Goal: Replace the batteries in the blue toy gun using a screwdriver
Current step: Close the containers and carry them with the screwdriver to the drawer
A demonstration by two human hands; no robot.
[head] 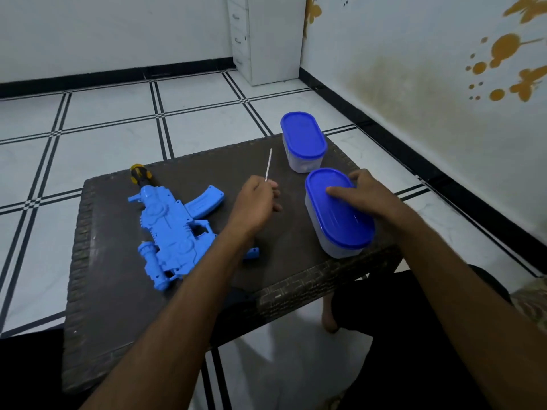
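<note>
My left hand (pixel 257 202) pinches a thin silver metal screwdriver shaft (pixel 268 164); its lower end is hidden inside my curled fingers and its tip points to the far side. My left forearm covers part of the blue plastic toy gun (pixel 173 229), which lies flat on the left of the dark woven surface (pixel 118 306), so the grip end is cut off from view. My right hand (pixel 362 192) grips the near oval clear container with blue lid (pixel 339 213); its contents are hard to make out. A second same container (pixel 303 142) stands farther away. I can read no writing anywhere.
</note>
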